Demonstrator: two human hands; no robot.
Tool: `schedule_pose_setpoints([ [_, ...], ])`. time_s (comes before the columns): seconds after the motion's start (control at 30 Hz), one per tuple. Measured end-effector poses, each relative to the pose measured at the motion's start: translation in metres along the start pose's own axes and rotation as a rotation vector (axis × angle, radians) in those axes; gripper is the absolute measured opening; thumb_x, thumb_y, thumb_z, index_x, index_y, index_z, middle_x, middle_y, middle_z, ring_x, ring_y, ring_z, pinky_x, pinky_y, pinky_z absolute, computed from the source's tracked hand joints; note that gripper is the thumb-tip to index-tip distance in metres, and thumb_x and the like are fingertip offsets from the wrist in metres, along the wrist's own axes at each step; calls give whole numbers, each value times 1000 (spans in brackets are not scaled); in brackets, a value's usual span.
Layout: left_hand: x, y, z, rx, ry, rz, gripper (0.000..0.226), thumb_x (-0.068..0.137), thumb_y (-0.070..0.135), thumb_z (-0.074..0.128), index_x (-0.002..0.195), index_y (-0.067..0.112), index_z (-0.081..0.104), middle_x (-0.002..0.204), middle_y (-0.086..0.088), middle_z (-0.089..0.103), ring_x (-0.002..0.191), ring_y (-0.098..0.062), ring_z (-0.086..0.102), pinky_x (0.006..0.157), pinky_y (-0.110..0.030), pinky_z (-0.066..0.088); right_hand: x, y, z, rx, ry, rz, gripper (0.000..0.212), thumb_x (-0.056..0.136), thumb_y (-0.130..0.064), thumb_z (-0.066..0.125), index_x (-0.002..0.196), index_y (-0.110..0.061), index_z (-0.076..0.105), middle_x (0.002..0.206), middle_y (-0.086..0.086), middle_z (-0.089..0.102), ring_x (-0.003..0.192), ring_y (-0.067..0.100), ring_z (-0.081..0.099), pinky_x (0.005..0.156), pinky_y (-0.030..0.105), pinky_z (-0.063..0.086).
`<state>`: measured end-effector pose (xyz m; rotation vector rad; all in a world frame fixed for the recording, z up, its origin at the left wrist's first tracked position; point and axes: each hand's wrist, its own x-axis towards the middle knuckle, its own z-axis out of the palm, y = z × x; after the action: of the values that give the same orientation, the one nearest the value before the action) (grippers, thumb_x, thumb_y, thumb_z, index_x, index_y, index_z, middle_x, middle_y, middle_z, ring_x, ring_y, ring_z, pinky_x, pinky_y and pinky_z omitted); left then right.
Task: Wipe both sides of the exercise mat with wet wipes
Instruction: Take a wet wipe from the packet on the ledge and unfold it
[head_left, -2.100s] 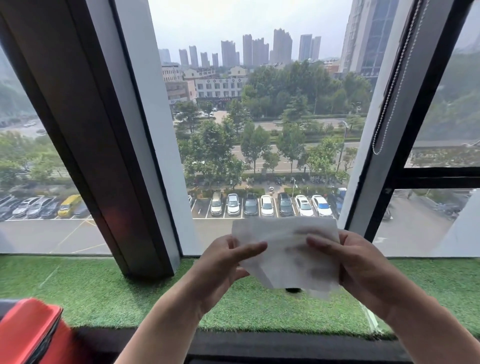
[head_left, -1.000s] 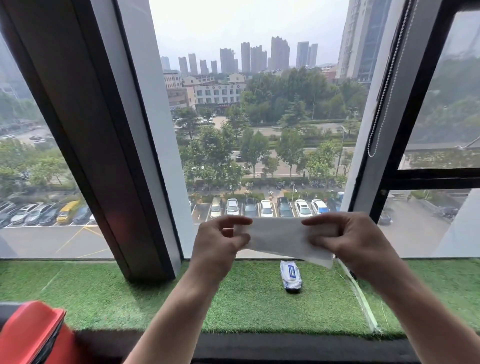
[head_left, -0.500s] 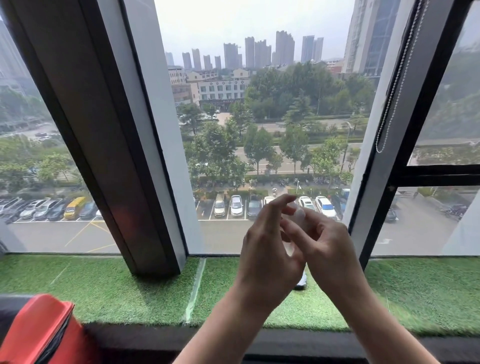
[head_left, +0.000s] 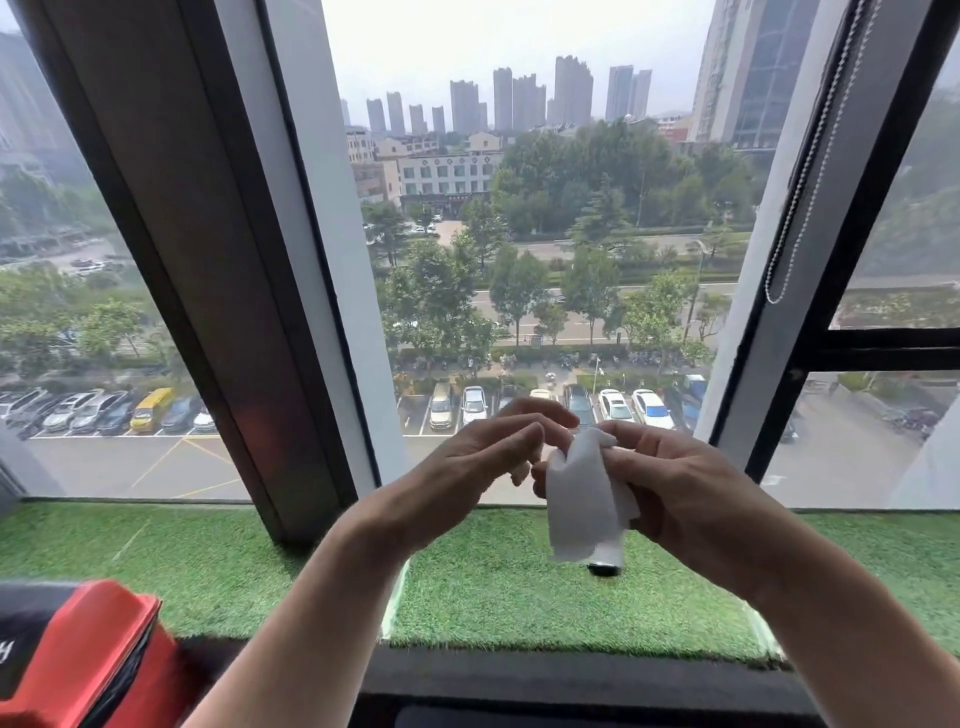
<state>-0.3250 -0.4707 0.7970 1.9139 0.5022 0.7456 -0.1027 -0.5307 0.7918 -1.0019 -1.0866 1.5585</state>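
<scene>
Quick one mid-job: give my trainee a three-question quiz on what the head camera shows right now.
1. True or false: the wipe hangs from the right hand.
2. What covers the sill? A) carpet B) artificial grass C) tiles
3. Fill in: the left hand holds ____.

Key: 1 true; 2 B; 3 nothing.

wet wipe (head_left: 584, 499) no longer stretched flat between both hands, now bunched and hanging at centre right of the frame, pinched by right hand (head_left: 680, 493), left hand (head_left: 472, 467) off it with fingers loosely extended just beside
</scene>
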Motion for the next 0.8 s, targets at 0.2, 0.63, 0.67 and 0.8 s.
schedule_pose_setpoints([
  [0.2,-27,-11,-28,53,-115,-43,29,96,32,60,81,7,65,133,-5,53,109,-24,58,86,-40,53,5,13,16,-217,-63,11,14,94,-10,67,104,-6,77,105,21,73,92,32,68,71,33,60],
  [0.63,-64,-74,-12,185,7,-402,39,91,40,74,129,34,67,113,16,73,105,-6,69,94,-35,57,45,83,42,-673,-21,-107,39,82,-9,88,111,-30,73,100,-2,76,90,14,77,80,36,64],
  [0.67,-65,-83,-8,127,26,-436,31,94,37,71,124,29,71,112,11,75,105,-8,70,94,-35,56,54,93,40,-712,-16,-135,34,80,-19,92,106,-33,73,96,-2,73,88,14,76,77,35,61],
  [0.8,-93,-133,2,-248,359,-642,25,98,23,65,115,6,73,112,-20,73,98,-26,69,82,-38,55,91,148,17,-614,-33,-134,26,90,-44,72,116,-45,72,110,-14,73,103,5,71,87,26,54],
])
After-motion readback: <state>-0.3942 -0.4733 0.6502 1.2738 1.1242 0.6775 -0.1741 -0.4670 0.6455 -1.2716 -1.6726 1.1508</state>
